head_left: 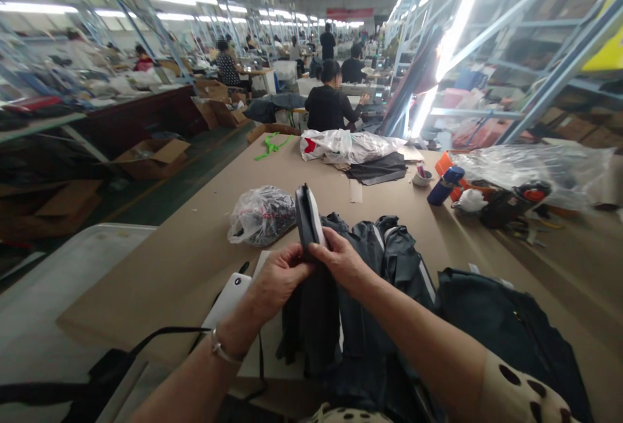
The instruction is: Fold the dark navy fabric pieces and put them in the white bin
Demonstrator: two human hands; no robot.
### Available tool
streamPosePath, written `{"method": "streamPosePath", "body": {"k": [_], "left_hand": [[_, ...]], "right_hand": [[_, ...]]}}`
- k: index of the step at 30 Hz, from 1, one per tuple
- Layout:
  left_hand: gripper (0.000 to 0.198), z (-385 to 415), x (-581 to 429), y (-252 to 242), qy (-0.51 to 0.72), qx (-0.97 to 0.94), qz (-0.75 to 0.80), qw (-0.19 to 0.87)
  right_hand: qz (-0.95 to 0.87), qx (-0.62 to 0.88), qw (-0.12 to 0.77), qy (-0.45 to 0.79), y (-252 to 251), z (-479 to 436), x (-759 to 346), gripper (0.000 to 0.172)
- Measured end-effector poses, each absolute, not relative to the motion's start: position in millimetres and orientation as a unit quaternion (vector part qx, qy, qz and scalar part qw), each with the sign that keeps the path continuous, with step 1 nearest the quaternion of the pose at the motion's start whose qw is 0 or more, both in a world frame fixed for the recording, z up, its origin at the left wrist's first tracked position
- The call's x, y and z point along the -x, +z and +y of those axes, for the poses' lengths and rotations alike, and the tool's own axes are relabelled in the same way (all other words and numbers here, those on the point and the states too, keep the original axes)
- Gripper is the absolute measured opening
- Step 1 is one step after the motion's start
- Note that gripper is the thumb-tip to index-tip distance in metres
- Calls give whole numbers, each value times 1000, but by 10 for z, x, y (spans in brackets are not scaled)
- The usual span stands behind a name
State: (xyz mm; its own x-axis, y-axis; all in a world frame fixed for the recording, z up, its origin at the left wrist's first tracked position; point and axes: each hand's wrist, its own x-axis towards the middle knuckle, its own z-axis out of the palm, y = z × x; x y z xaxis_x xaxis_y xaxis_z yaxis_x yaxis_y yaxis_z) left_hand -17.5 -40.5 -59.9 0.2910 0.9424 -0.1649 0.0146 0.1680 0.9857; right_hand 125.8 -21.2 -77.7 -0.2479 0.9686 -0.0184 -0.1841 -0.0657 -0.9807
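Note:
My left hand (pixel 278 279) pinches the near edge of a folded dark grey fabric piece (pixel 305 217) held up over the table. From the other side my right hand (pixel 343 259) grips it, the thumb lying across its pale strip. The fabric's upper end stands upright, while the rest hangs down below my hands. Just right of it, several dark fabric pieces (pixel 367 248) with pale strips lie heaped. A white phone-like device (pixel 231 294) with a black strap rests by my left wrist. Beyond my left hand sits a clear plastic bag (pixel 263 215) with dark contents.
The brown table (pixel 195 241) carries a dark fabric panel (pixel 506 326) at right, a blue bottle (pixel 445 185), a small white cup (pixel 422 178) and plastic-wrapped bundles (pixel 350 145) at the back. A co-worker (pixel 327 102) sits ahead. Cardboard boxes (pixel 153 157) stand on the floor left.

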Motion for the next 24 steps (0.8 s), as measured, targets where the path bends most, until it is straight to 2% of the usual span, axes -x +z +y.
{"method": "streamPosePath", "body": {"k": [2, 4, 8, 12, 14, 19, 21, 24], "left_hand": [[29, -355, 127, -528, 381, -497, 448, 638], [34, -312, 61, -513, 373, -486, 444, 654], [45, -251, -104, -585, 364, -513, 444, 638], [32, -218, -225, -687, 345, -606, 460, 550], [28, -221, -256, -716, 335, -621, 474, 527], [31, -322, -299, -717, 345, -525, 466, 624], [34, -375, -315, -732, 343, -484, 456, 664], [36, -419, -347, -809, 355, -429, 463, 689]], "right_hand": [[-499, 390, 466, 618, -702, -171, -1339, 25], [-533, 418, 419, 605, -671, -144, -1437, 26], [-627, 467, 343, 521, -688, -148, -1592, 56], [-693, 463, 362, 417, -742, -189, -1654, 70], [-688, 456, 392, 406, -784, -215, -1678, 65], [-510, 473, 441, 567, -967, -346, -1732, 23], [-439, 480, 465, 601, -1051, -416, -1723, 21], [-434, 468, 485, 599, -1137, -522, -1688, 21]]}}
